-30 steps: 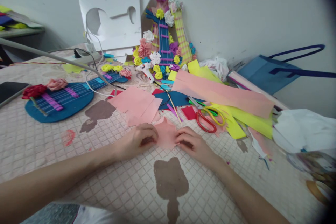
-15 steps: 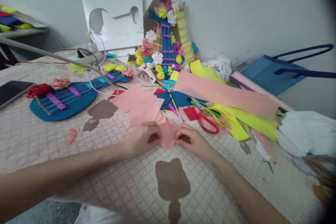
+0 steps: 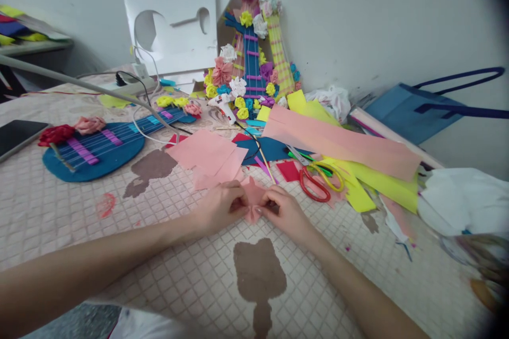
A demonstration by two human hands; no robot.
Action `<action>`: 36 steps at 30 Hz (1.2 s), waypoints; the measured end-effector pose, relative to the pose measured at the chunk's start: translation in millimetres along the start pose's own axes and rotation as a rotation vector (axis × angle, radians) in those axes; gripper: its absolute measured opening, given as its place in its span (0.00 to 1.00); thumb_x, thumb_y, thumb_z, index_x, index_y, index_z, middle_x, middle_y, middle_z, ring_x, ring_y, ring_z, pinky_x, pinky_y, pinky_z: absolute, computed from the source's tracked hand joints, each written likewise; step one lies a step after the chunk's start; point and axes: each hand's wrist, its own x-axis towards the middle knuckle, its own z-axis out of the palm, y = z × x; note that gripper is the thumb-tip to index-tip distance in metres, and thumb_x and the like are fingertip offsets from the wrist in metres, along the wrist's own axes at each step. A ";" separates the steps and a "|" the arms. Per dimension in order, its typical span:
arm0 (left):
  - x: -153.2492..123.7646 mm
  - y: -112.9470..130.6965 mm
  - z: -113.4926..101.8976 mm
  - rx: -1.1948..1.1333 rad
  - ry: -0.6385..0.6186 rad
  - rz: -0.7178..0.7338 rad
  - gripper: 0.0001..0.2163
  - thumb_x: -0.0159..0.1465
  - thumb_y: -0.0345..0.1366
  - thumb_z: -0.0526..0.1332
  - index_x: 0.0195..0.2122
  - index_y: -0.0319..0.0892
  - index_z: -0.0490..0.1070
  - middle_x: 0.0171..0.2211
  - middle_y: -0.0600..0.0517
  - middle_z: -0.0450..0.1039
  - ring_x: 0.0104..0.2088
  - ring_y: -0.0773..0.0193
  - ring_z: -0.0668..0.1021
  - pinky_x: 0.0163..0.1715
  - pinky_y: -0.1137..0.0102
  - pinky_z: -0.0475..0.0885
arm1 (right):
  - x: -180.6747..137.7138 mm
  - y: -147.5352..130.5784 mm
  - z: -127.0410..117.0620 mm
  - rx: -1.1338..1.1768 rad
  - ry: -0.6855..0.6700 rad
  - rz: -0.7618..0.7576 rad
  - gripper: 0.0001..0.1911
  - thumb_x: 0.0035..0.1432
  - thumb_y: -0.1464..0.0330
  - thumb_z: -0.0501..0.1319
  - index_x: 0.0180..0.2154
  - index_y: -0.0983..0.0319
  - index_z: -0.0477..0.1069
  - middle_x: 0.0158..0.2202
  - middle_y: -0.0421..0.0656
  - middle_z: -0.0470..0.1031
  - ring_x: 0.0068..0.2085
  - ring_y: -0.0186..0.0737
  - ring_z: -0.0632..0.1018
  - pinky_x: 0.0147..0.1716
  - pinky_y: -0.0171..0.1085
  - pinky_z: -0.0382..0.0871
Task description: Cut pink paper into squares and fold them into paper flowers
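A small piece of pink crepe paper (image 3: 253,193) is pinched from both sides, its near part gathered into creases. My left hand (image 3: 225,204) is closed on its left side, and my right hand (image 3: 283,209) grips the right, the fingertips almost meeting. Just beyond lies a stack of pink paper squares (image 3: 204,153). To the right of the hands rest scissors (image 3: 316,183) with red and yellow handles. A blue paper guitar (image 3: 95,148) with red and pink paper flowers lies to the left.
A white glue gun (image 3: 225,107) and its cord lie behind the stack. Decorated guitars (image 3: 254,63) and a white foam board (image 3: 170,21) lean on the wall. Long pink paper (image 3: 338,140) covers yellow strips at right. A phone (image 3: 19,135) sits far left.
My hands have drawn closer together, bunching the near part of the pink crepe paper into folds. The view has shifted slightly.
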 end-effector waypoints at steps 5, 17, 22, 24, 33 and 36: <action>-1.3 -3.6 -0.8 -0.038 -0.003 -0.001 0.02 0.55 0.26 0.59 0.27 0.37 0.70 0.29 0.51 0.69 0.26 0.70 0.69 0.25 0.75 0.64 | -1.6 -1.5 3.2 -0.018 0.049 0.004 0.08 0.54 0.72 0.62 0.26 0.60 0.65 0.29 0.39 0.67 0.34 0.38 0.69 0.33 0.36 0.62; 0.5 -0.1 4.2 0.059 0.047 -0.038 0.02 0.54 0.26 0.60 0.26 0.38 0.70 0.28 0.52 0.68 0.27 0.68 0.70 0.26 0.74 0.64 | -3.7 -3.9 8.1 -0.010 0.093 0.029 0.07 0.54 0.75 0.60 0.26 0.60 0.64 0.29 0.39 0.66 0.34 0.38 0.69 0.33 0.37 0.62; 0.9 -0.5 3.7 0.043 0.026 -0.032 0.04 0.53 0.24 0.59 0.28 0.38 0.70 0.30 0.52 0.68 0.27 0.69 0.70 0.26 0.74 0.65 | -3.5 -6.8 8.9 -0.040 0.090 0.053 0.08 0.52 0.77 0.60 0.26 0.60 0.63 0.30 0.40 0.66 0.35 0.39 0.69 0.35 0.38 0.63; 1.0 -0.3 3.2 0.043 0.022 -0.038 0.04 0.53 0.24 0.60 0.28 0.38 0.70 0.30 0.52 0.68 0.28 0.69 0.71 0.27 0.74 0.65 | -3.4 -7.3 9.4 -0.052 0.088 0.063 0.09 0.52 0.77 0.60 0.26 0.60 0.63 0.30 0.41 0.66 0.35 0.40 0.69 0.35 0.38 0.63; 1.6 -6.8 3.5 0.029 0.007 -0.019 0.03 0.54 0.26 0.61 0.29 0.38 0.70 0.31 0.52 0.67 0.28 0.69 0.70 0.26 0.75 0.65 | -4.5 -5.7 11.6 -0.083 0.109 0.052 0.08 0.54 0.74 0.60 0.25 0.60 0.63 0.30 0.42 0.66 0.35 0.42 0.69 0.36 0.40 0.64; 2.1 -8.5 3.2 0.025 -0.011 -0.016 0.02 0.55 0.27 0.61 0.30 0.38 0.70 0.31 0.52 0.67 0.28 0.69 0.70 0.26 0.75 0.65 | -4.5 -5.1 12.9 -0.092 0.111 0.056 0.07 0.54 0.73 0.60 0.26 0.60 0.64 0.31 0.43 0.67 0.36 0.43 0.69 0.37 0.41 0.64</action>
